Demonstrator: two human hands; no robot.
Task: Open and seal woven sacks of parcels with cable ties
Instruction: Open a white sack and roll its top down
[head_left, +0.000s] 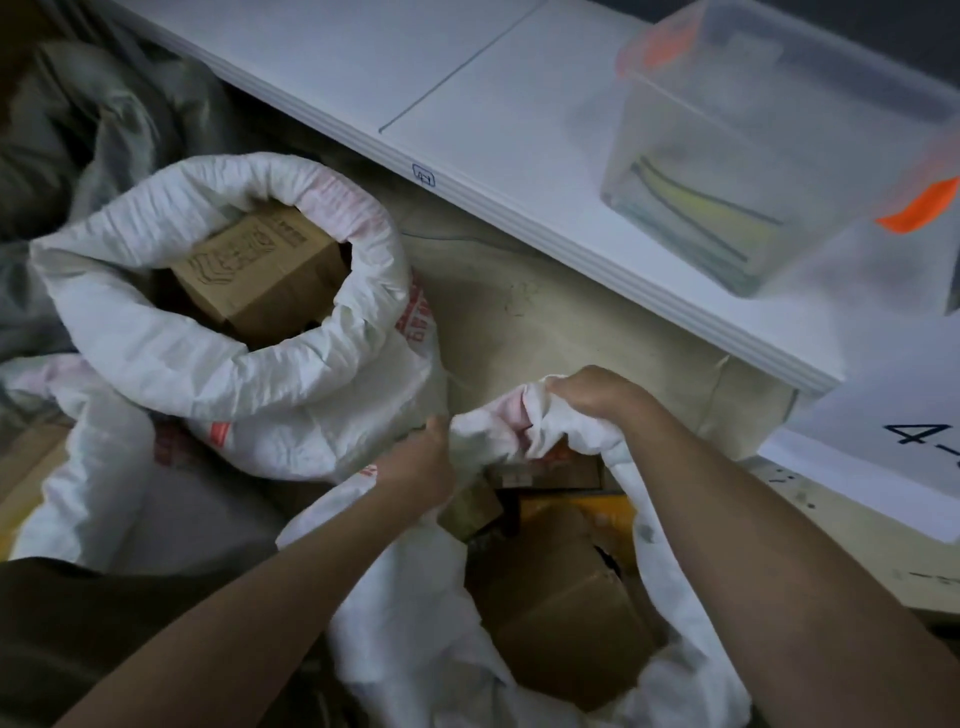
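1. While both hands bunch the mouth of the near sack (415, 649), the step in hand reads as gathering the neck for sealing; no tie is on it yet.
2. Right hand (597, 397) grips a wad of the sack's far rim, fingers curled into the cloth; left hand (423, 467) pinches the rim's left side, fingertips hidden behind the fabric.
3. Near sack sits on the floor at the person's feet, mouth mostly open on the near side; brown parcels (561, 587) show inside, one yellow-topped.
4. Second sack (223, 353) stands just left, rim rolled down, open, a cardboard box (260, 275) inside; it touches or nearly touches the near sack, cannot tell which.
5. Next move, as I judge it: draw the rest of the rim inward and twist to a tight neck, hold it with one hand, free the other for a cable tie; ties look to be the yellow and dark strips in the clear bin (769, 171) on the counter (519, 119), blurred, not certain.
6. Edges and room: counter edge runs diagonally just beyond the hands; bare floor (545, 322) between sacks and counter gives room to lift; left side is crowded by the second sack and grey bags (78, 135); a white sheet (883, 431) with dark marker writing lies to the right.
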